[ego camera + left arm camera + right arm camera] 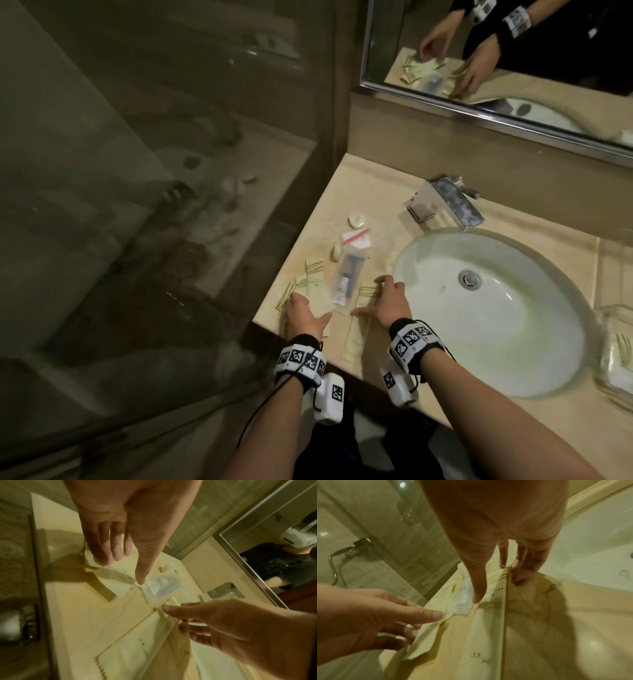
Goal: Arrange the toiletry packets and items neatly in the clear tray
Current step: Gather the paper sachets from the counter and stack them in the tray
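Head view, hands: I am spreading my left hand (301, 313) flat over the pale yellow packets (313, 279) at lower centre of the frame, and my right hand (388, 301) flat on a long packet (358, 334) beside the sink (534, 370); both are pressing with straight fingers, gripping nothing, I judge to square the pile before lifting it.
Head view, items: a clear plastic pouch (346, 282) is lying between my hands; a small round cap (358, 221) and a red-and-white sachet (358, 240) are sitting above it on the glossy marbled bench (349, 185).
Head view, tray: the clear tray (615, 373) is waiting at the right edge of the frame, well apart from the pile, across the basin.
Left wrist view: my fingertips (105, 559) are resting on a thin, paper-like packet with a serrated edge (102, 588); the thumb is reaching toward the crinkly transparent pouch (161, 588).
Right wrist view: my fingers (521, 574) are lying along the long packet's straight side (506, 601), keeping it aligned; the thumb is hanging over its flat, matte, printed face.
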`<state>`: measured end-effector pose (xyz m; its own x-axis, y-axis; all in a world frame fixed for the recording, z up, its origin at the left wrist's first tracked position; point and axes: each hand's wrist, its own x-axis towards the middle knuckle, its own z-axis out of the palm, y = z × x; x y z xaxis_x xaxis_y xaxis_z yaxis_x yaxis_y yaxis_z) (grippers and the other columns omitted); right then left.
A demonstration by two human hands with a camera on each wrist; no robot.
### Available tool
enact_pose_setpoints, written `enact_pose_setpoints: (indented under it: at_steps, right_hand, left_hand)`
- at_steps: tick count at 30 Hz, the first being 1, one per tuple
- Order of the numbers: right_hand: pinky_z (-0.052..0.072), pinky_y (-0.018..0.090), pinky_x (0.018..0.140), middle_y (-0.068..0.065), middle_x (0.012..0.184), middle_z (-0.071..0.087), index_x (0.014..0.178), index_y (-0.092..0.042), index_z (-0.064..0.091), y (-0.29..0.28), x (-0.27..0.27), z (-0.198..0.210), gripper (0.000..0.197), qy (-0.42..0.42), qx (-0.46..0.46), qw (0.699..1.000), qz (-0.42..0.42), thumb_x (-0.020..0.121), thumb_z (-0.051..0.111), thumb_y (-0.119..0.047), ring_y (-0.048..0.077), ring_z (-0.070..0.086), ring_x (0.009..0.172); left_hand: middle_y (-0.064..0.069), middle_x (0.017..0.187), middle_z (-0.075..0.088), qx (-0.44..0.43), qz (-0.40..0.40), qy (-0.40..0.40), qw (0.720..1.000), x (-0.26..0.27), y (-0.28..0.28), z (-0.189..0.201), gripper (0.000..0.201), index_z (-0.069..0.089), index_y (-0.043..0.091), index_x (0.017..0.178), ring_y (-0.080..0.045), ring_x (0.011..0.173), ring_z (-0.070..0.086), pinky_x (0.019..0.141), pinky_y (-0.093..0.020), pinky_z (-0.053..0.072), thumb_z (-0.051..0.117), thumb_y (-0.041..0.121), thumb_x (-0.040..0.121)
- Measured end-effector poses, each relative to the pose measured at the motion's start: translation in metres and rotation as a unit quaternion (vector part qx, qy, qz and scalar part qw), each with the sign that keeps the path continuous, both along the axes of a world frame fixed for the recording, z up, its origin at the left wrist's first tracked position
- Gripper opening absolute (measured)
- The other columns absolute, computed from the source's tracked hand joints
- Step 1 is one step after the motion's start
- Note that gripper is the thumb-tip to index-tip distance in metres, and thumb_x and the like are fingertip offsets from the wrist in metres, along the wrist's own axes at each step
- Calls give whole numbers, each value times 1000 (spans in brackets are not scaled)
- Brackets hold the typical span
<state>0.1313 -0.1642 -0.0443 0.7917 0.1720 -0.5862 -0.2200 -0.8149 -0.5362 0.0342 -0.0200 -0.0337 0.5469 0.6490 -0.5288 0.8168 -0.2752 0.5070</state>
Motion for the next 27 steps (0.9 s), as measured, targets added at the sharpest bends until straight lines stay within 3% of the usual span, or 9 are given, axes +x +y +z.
enact_pose_setpoints:
  at_steps: [4,9,13,18,21,27]
  right_hand:
    - [50,45,97,10,123,39,120,-17,42,5,-3,-3,82,-30,-30,999,10,56,94,-23,33,53,111]
    - [51,43,91,7,115,41,105,-17,44,7,-1,-2,74,-47,-45,998,13,53,95,-23,29,53,104]
    - [49,41,88,6,116,52,111,-16,42,6,-1,-3,77,-42,-29,999,0,55,94,-20,26,54,105]
    - [49,39,93,8,121,48,116,-15,44,8,2,-2,77,-32,-55,998,30,57,93,-25,27,52,111]
    - [50,39,90,7,120,42,110,-14,47,10,3,1,72,-45,-70,995,49,56,93,-26,27,49,110]
    - [49,40,92,6,120,49,114,-14,44,8,6,-1,76,-39,-47,996,65,56,93,-24,27,53,108]
  left_hand:
    - [-11,117,58,26,-1,13,1000,4,2,-1,60,46,12,109,-31,112,56,93,-46,49,85,23,65]
    - [-7,99,68,0,-18,2,1000,6,9,-3,37,48,20,92,-27,98,64,86,-38,53,79,16,72]
    - [-7,88,66,-43,-7,-16,999,8,15,1,20,64,11,95,-24,90,64,84,-30,51,75,10,78]
    - [-5,82,63,-65,27,-43,997,7,22,7,20,56,14,83,-19,79,58,77,-24,44,74,7,78]
    - [-2,78,61,-69,47,-61,995,6,25,13,19,62,12,91,-19,79,59,81,-26,48,74,7,78]
    - [-6,81,63,-58,61,-86,993,6,26,21,25,65,6,99,-22,78,60,84,-32,52,76,9,77]
